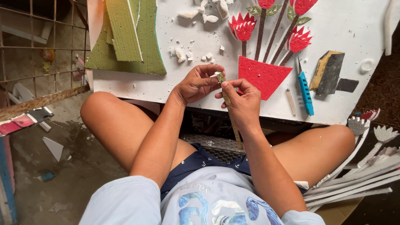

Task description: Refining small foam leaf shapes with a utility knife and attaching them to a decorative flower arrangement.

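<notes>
My left hand (199, 82) pinches a small green foam leaf piece (219, 76) between thumb and fingers, at the near edge of a white foam board (158, 85). My right hand (241, 100) grips a thin strip-like tool (233, 123) that runs down toward my lap, its upper end touching the leaf piece. Just beyond my hands, glued on the board, stands a red foam pot (263, 75) with brown stems and red glitter flowers (243, 26).
Green foam sheets (125, 37) lie at the board's far left. White foam scraps (187, 52) are scattered mid-board. A blue craft knife (305, 89), a thin stick (290, 101) and sandpaper pieces (328, 71) lie right of the pot. White foam flower stems (362, 175) are piled by my right knee. A rusty grille (37, 50) stands left.
</notes>
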